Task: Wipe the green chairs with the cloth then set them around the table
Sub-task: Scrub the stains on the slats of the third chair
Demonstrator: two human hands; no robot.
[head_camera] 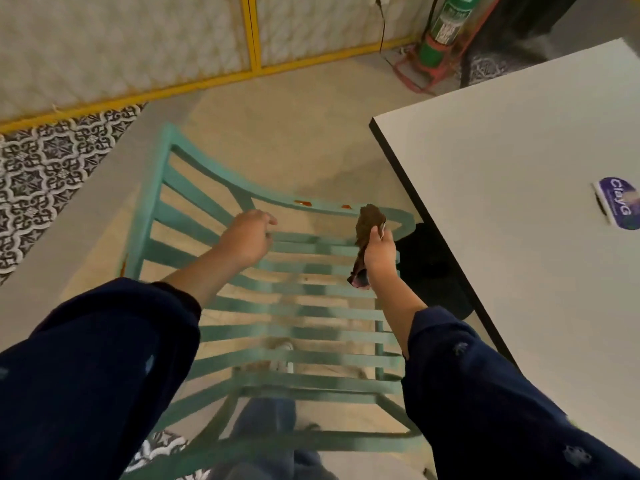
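Observation:
A green slatted metal chair (304,313) stands right below me, its seat slats running across the view. Small orange-red stains mark its curved far rail. My right hand (379,252) is closed around a crumpled brown cloth (367,225), held just above the chair's right side near that rail. My left hand (247,237) hovers over the left part of the slats with its fingers loosely curled and nothing in it. The white table (519,188) with a black edge lies to the right, its corner close to the chair.
A purple round sticker (618,207) sits on the tabletop. A green fire extinguisher on a red stand (446,32) is at the back right by a yellow-framed wall. Patterned tiles cover the floor at left. A dark table base (429,268) shows under the table.

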